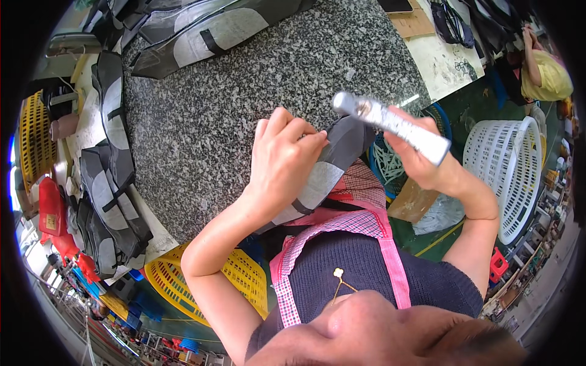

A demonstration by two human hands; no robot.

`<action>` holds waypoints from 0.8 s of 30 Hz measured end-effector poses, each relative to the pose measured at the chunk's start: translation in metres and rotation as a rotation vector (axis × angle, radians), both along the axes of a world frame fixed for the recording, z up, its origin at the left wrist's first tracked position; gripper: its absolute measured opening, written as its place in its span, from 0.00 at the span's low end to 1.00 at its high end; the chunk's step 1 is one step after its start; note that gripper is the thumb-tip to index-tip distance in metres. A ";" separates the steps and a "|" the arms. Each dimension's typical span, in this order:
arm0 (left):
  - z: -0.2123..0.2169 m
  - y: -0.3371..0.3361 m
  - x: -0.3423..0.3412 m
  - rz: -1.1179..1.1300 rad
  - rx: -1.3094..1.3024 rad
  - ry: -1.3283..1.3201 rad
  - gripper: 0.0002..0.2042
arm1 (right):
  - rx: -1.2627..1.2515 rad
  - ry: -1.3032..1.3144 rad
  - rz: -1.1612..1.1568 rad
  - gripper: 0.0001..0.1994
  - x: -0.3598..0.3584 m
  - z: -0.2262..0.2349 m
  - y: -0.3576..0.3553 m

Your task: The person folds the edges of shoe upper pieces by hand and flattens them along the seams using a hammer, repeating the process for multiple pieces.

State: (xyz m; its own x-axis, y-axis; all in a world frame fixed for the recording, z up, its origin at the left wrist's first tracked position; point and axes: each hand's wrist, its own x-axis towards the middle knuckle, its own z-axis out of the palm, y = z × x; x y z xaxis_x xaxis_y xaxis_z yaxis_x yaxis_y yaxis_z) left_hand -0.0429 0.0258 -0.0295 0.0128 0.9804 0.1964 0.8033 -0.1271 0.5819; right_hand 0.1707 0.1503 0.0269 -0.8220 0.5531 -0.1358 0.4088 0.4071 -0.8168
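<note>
My left hand (281, 155) is closed over the near edge of the stone-topped table, its fingers pinching a dark grey fabric piece (353, 139). That piece has a lighter grey panel and a small black strap, and it hangs over the edge against my apron. In my right hand (421, 152) is a long silver metal hand tool (397, 125) with a rounded knob at one end; its exact kind does not show. The knob end is above the fabric's far corner, just right of my left hand. My palm and fingers hide the tool's underside.
More grey fabric pieces lie along the table's far side (223, 36) and left side (113, 201). A yellow basket (238, 280) stands below the table, a blue-rimmed basket (390, 161) and a white basket (503, 171) at right. Another person (545, 73) is at far right.
</note>
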 end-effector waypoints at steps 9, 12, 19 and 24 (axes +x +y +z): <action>0.007 -0.007 0.013 -0.051 0.051 0.312 0.13 | 0.039 0.072 0.150 0.19 0.005 -0.018 0.004; 0.007 -0.010 0.015 -0.037 0.010 0.324 0.15 | -0.016 -0.064 0.189 0.19 0.003 -0.025 0.010; 0.010 -0.011 0.003 0.209 -0.017 0.083 0.07 | -0.063 -0.149 0.204 0.18 -0.002 -0.025 0.004; -0.003 -0.020 0.015 0.168 0.024 0.025 0.08 | 0.087 -0.002 0.237 0.20 -0.006 -0.020 0.015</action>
State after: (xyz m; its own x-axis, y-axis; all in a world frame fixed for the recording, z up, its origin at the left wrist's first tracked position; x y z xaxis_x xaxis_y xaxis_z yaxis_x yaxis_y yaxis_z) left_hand -0.0279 0.0058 -0.0327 -0.1459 0.9643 0.2210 0.8283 -0.0031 0.5602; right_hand 0.1643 0.1651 0.0073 -0.9298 0.3548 -0.0981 0.2956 0.5607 -0.7735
